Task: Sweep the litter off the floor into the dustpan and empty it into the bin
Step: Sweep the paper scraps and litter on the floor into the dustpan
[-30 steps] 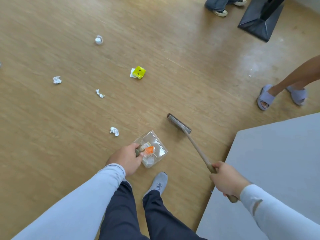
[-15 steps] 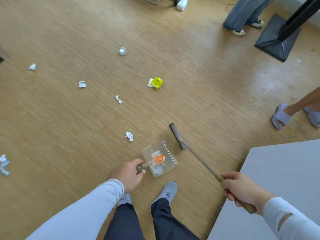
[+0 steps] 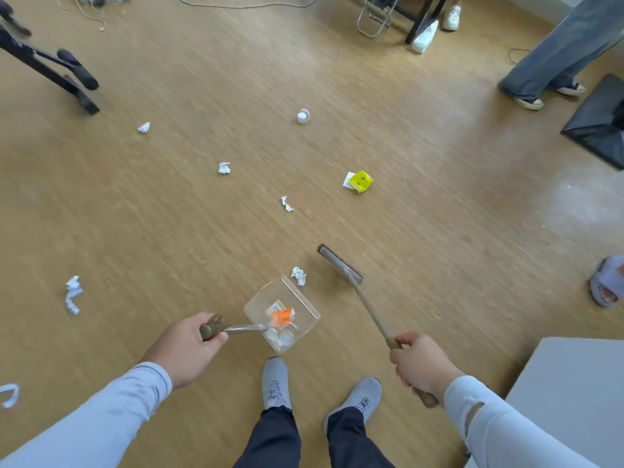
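Note:
My left hand (image 3: 189, 346) grips the handle of a clear dustpan (image 3: 304, 305) that sits low over the wooden floor and holds an orange wrapper (image 3: 282, 315) and pale scraps. My right hand (image 3: 420, 363) grips the wooden handle of a brush whose head (image 3: 341, 265) rests on the floor just right of the pan. A crumpled paper ball (image 3: 299, 275) lies between the pan's mouth and the brush head. Further out lie a yellow carton (image 3: 361, 181), several white paper scraps (image 3: 287, 203) (image 3: 224, 167) (image 3: 144, 127) (image 3: 73, 294) and a small white ball (image 3: 303, 116). No bin is in view.
A grey surface (image 3: 570, 396) fills the lower right corner. A person's slippered foot (image 3: 606, 285) is at the right edge, another person's legs (image 3: 553, 59) at the upper right beside a black base (image 3: 597, 126). Black stand legs (image 3: 50, 69) cross the upper left.
The view has tilted up and shifted, bringing more of the floor into sight. The dustpan has come up to the paper ball, and the brush head now sits just right of it.

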